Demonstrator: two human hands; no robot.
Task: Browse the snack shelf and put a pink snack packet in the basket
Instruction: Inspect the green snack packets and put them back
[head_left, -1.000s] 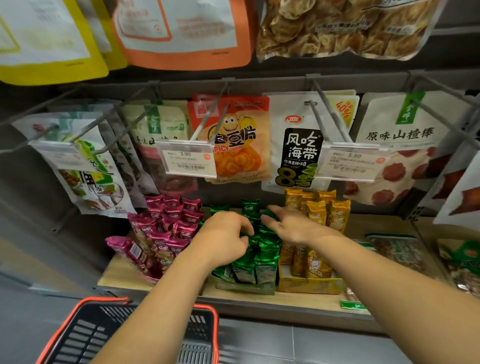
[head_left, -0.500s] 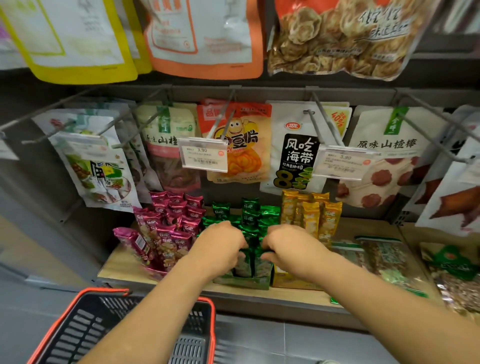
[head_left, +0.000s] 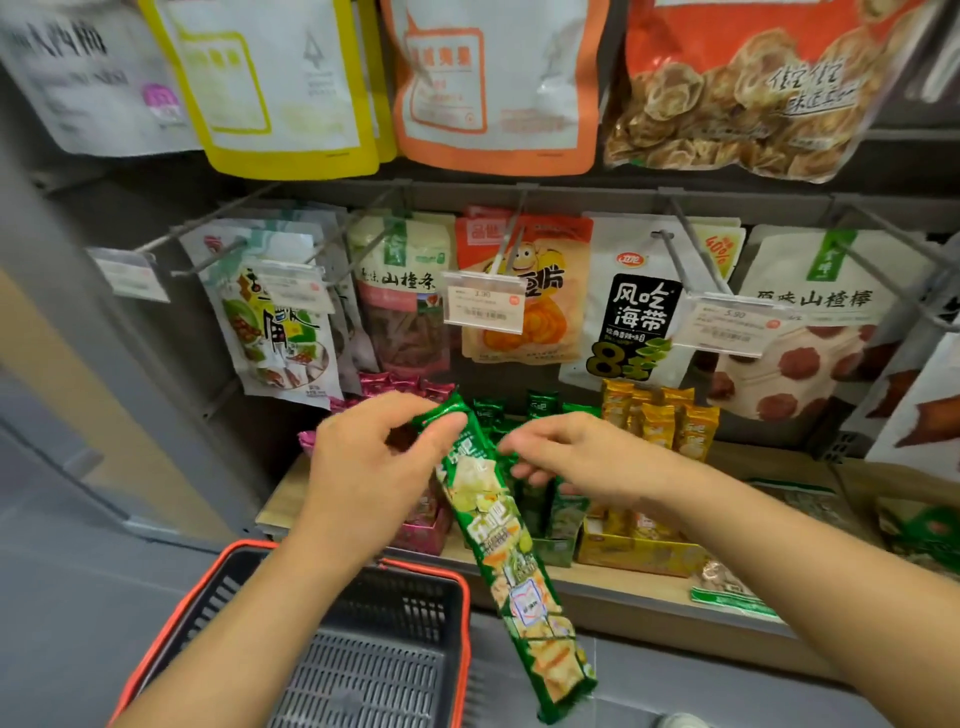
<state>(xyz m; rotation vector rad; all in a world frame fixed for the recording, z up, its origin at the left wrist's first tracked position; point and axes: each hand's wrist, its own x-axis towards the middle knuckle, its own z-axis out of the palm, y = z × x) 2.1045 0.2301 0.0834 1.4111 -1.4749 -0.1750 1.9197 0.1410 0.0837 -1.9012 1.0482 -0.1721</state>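
Green strip (head_left: 498, 525), apparently pinched by left hand (head_left: 374, 457).

**What I can read on the snack wall**

On my feed, the black-panelled white pouch (head_left: 641, 312) reads "风吃海带", with a large "8" beneath. The yellow-cornered pouch (head_left: 724, 244) behind it shows "40%". The green-topped pouch (head_left: 405, 280) reads "山楂条", and the right-hand white pouch (head_left: 831, 299) reads "山楂棒". The middle price tag (head_left: 483, 309) says "3.90", the right price tag (head_left: 735, 325) "5.90". The orange pouch (head_left: 545, 332) shows only "片" past its tag. Print on the green stick packet (head_left: 498, 530) in the left hand (head_left: 374, 457) is too blurred for me.
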